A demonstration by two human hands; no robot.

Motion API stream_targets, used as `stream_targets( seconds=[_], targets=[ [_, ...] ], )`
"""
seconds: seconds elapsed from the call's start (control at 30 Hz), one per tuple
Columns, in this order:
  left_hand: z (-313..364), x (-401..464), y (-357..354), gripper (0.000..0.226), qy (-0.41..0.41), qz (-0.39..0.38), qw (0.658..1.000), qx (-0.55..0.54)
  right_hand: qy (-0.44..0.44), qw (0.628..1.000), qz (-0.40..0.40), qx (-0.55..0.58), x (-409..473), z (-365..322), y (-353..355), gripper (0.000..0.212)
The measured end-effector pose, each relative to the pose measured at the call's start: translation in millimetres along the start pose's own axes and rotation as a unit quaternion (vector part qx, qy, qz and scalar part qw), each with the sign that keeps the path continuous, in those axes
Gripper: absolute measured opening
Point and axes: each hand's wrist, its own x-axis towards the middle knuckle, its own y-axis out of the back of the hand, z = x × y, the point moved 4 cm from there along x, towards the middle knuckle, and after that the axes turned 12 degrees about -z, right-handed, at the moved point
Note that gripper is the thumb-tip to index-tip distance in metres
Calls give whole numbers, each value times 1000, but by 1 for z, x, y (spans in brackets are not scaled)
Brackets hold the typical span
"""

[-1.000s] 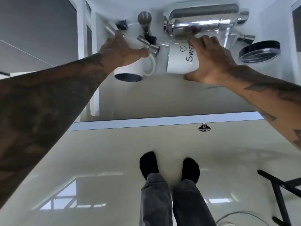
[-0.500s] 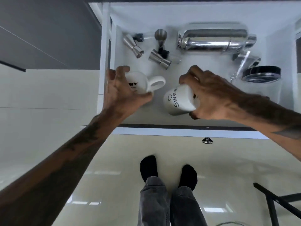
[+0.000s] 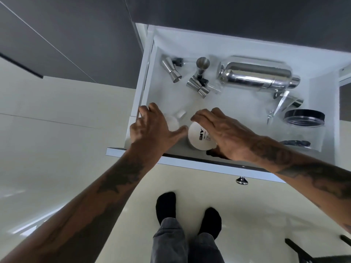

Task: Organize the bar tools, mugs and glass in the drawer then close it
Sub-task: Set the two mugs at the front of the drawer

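The white open drawer stood pulled out from the dark cabinet, its front edge nearest the person. Both hands were down at the front left corner. The left hand curled over a plain white ceramic mug, gripping it from above, so that only part of its body and the stub of its handle showed past the fingers. Just beside it, touching the left thumb, sat a second white mug with black lettering, and the right hand wrapped around its far and right side, holding it.

Along the back of the drawer lay the bar tools, well apart from the mugs. A shiny steel cocktail shaker lay on its side, cap pointing right. To its left were three steel double-ended jiggers: one near the left wall, one with its cup facing the camera, and one lying slantwise just below that. At the right, a clear stemmed glass lay tipped over next to a clear jar with a black lid.

A round metal knob hung under the drawer front, above feet in black socks on the glossy pale floor.
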Motion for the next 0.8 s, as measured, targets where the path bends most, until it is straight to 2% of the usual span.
stream_targets(
  seconds=[0.07, 0.13, 0.2, 0.3, 0.4, 0.5, 0.57, 0.6, 0.67, 0.73, 0.8],
  targets=[
    [-3, -6, 7, 100, -42, -22, 999, 21, -9, 998, 32, 47, -10, 4, 1, 105],
    [-3, -11, 13, 104, -125, -45, 990, 55, -41, 986, 78, 139, -20, 7, 4, 105],
    [-3, -12, 15, 97, -168, -67, 980, 83, -74, 973, 88, 202, -21, 8, 4, 104],
    [-2, -8, 15, 81, -141, -50, 987, 58, -85, 974, 70, 198, -14, 4, 0, 90],
    [-4, -5, 11, 78, -92, -44, 995, 14, -71, 976, 66, 197, -15, 1, -1, 83],
    [-9, -6, 10, 79, -69, -50, 996, 30, -72, 972, 32, 224, -21, 4, -4, 82],
    [-12, -9, 17, 80, -73, -58, 995, 40, -103, 938, 18, 331, -26, 17, 2, 82],
    [-14, -9, 25, 79, -75, -53, 995, 34, -130, 909, 54, 393, -30, 29, 9, 74],
    [-15, -5, 46, 73, -76, -26, 997, -5, -224, 836, 183, 467, -49, 70, 20, 40],
    [-12, -5, 66, 57, -74, 0, 995, -72, -330, 779, 260, 465, -79, 112, 22, 15],
    [2, -7, 77, 40, -89, 17, 987, -131, -395, 772, 226, 444, -102, 135, 17, 5]
  ],
)
